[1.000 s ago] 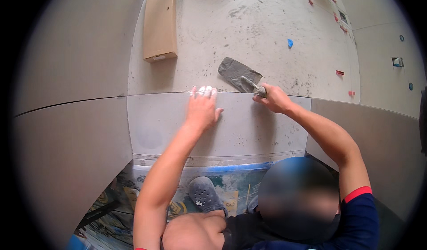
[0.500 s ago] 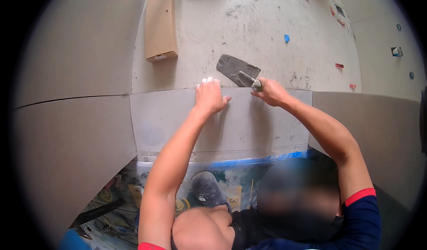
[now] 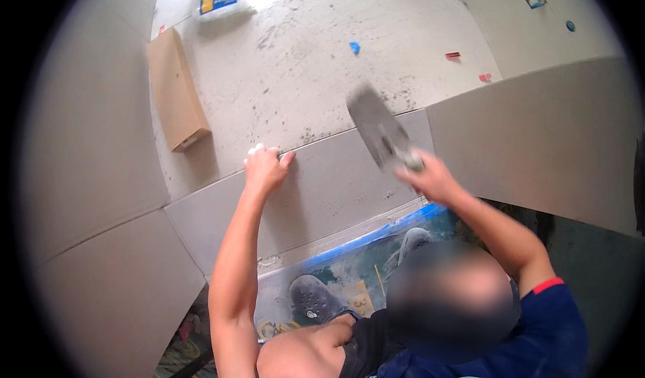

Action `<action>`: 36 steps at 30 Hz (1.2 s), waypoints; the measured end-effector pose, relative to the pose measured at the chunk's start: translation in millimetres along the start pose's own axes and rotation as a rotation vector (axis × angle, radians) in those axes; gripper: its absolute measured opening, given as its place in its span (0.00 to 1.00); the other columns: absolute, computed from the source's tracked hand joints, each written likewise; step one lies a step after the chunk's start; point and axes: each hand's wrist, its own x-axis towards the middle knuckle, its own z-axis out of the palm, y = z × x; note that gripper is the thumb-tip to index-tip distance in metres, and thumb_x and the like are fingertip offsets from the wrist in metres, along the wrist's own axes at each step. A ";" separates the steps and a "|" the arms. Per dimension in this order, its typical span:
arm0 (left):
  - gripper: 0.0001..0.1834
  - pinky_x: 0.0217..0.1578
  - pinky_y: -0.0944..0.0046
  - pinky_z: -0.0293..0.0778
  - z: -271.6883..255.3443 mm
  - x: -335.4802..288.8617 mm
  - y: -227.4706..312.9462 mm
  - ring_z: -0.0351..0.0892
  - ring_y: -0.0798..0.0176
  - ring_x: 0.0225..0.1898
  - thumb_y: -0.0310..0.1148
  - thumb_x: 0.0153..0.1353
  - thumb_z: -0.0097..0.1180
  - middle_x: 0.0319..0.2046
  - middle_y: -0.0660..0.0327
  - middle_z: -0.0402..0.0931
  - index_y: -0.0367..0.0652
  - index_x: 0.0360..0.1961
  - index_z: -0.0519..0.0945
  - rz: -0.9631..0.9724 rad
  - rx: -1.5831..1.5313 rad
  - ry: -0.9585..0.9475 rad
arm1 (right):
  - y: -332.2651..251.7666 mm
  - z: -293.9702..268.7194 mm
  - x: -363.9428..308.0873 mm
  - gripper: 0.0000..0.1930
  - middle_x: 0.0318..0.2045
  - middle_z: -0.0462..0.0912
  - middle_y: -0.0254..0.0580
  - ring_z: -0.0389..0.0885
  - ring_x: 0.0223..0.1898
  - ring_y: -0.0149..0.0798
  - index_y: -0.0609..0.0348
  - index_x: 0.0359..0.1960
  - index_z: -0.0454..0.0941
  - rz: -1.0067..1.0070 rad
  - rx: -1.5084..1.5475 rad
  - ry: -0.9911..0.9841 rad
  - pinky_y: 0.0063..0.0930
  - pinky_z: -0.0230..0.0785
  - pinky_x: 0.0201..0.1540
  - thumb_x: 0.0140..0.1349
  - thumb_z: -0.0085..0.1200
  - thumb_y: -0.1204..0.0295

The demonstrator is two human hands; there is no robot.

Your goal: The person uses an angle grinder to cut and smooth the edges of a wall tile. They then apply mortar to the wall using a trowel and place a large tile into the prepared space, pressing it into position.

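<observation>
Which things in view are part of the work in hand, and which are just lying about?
In use:
- trowel, in the right hand
- slab, left hand at its far edge

Apparently just lying about:
- box
- bag
- blue bit
- red bits

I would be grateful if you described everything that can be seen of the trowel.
The trowel has a long, flat, grey blade with a rounded far end, seemingly metal, and a short handle joined to the blade's face by a bracket. Motion blur hides finer detail. The right hand grips the handle; the blade points up and to the left in the picture, across the upper edge of the grey panel. Whether it touches any surface cannot be told.
</observation>
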 end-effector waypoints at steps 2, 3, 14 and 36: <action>0.31 0.53 0.43 0.71 0.2 -1.9 -2.7 0.75 0.43 0.53 0.60 0.68 0.51 0.47 0.44 0.77 0.39 0.41 0.86 0.001 -0.001 0.024 | 64.7 -3.5 -67.2 0.20 0.24 0.78 0.38 0.74 0.29 0.32 0.61 0.35 0.78 0.120 -0.144 0.014 0.34 0.71 0.36 0.60 0.67 0.55; 0.31 0.53 0.43 0.71 -2.2 -4.2 -5.4 0.75 0.43 0.53 0.59 0.68 0.51 0.47 0.44 0.77 0.39 0.42 0.86 -0.002 0.000 0.024 | 100.8 -1.7 -99.3 0.21 0.24 0.78 0.40 0.73 0.28 0.32 0.61 0.34 0.78 0.234 -0.092 0.012 0.34 0.70 0.35 0.59 0.68 0.55; 0.37 0.44 0.44 0.74 -19.0 -13.1 16.0 0.82 0.39 0.40 0.68 0.67 0.46 0.32 0.43 0.83 0.37 0.34 0.79 -0.031 -0.002 -0.042 | 246.6 -12.5 -214.9 0.29 0.49 0.82 0.56 0.82 0.50 0.52 0.63 0.56 0.76 0.667 -0.651 0.036 0.43 0.74 0.52 0.57 0.68 0.57; 0.40 0.51 0.48 0.70 -5.3 -22.3 5.0 0.85 0.46 0.41 0.71 0.64 0.46 0.33 0.48 0.85 0.39 0.37 0.86 -0.004 -0.170 0.081 | -7.1 22.7 164.2 0.35 0.24 0.79 0.60 0.79 0.30 0.60 0.66 0.27 0.80 -0.310 -0.881 -0.192 0.49 0.68 0.35 0.61 0.53 0.37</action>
